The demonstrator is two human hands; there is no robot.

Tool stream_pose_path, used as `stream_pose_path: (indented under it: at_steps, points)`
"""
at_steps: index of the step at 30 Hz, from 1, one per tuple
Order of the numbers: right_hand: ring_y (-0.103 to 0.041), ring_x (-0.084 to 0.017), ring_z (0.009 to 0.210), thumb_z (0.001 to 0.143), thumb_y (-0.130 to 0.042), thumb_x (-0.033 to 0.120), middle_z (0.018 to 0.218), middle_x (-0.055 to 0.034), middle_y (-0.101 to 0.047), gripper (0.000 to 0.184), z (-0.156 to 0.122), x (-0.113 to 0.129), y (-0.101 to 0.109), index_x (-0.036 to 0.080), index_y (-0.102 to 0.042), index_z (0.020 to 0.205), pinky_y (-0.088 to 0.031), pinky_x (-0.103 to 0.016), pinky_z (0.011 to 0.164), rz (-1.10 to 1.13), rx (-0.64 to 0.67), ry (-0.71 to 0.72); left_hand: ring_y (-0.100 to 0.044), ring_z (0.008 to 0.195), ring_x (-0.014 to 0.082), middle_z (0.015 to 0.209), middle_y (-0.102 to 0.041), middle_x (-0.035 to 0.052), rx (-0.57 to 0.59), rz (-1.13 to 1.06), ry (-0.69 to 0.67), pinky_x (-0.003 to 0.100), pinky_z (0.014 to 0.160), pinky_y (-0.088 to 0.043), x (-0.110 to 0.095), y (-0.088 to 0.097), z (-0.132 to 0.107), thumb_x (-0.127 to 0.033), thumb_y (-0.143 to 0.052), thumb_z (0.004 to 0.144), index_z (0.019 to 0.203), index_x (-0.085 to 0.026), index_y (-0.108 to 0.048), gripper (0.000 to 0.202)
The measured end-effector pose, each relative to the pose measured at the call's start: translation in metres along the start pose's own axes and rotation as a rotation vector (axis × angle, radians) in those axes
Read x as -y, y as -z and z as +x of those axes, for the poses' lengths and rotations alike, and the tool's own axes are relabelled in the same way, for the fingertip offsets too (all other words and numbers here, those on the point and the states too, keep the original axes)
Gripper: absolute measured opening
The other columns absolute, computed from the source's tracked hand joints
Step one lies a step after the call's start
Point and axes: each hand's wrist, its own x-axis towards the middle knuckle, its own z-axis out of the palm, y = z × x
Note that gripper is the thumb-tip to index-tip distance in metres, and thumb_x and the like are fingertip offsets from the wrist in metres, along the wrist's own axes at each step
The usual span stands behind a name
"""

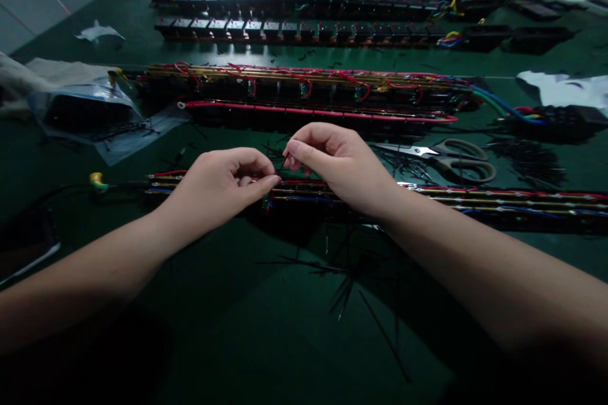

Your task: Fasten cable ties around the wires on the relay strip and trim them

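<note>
A thin black cable tie [284,164] runs between my two hands. My left hand [223,180] pinches its lower end between thumb and index finger. Slightly higher and to the right, my right hand [332,161] pinches the other end, fingers curled. Both hands are just above a long wired strip [475,198] with brass-coloured rails and red and blue wires. Whether the tie goes around those wires I cannot tell. Loose black cable ties [349,269] lie on the table in front of the strip.
Scissors [441,155] lie behind the strip, beside a pile of black ties [527,161]. Farther back are a red-wired strip [304,82] and a row of black sockets [294,31]. A plastic bag [90,107] is at left. Across the green table [228,342] a person's hands work.
</note>
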Motion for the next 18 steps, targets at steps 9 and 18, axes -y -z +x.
stream_pose_path:
  at_steps: [9, 18]
  points:
    - [-0.061, -0.009, 0.074, 0.093, -0.059, 0.023, 0.077, 0.0011, -0.065, 0.011, -0.001, 0.0002, 0.0002, 0.015, -0.062, 0.086, -0.048, -0.024, 0.07, 0.012, 0.012, 0.004, -0.053, 0.058, 0.0109, 0.067, -0.066, -0.0018, -0.065, 0.006, 0.0, 0.023, 0.054, -0.039, 0.0014, -0.003, 0.0011, -0.039, -0.071, 0.078, 0.082, -0.019, -0.073, 0.021]
    - [-0.06, -0.012, 0.074, 0.091, -0.061, 0.025, 0.077, 0.0001, -0.065, 0.014, -0.0012, -0.0013, -0.0004, 0.014, -0.065, 0.084, -0.045, -0.026, 0.069, -0.124, 0.046, 0.004, -0.041, 0.05, 0.0072, 0.053, -0.05, -0.0066, -0.043, 0.044, -0.036, 0.021, 0.047, -0.03, 0.0001, -0.0012, 0.001, -0.031, -0.068, 0.077, 0.08, -0.019, -0.073, 0.013]
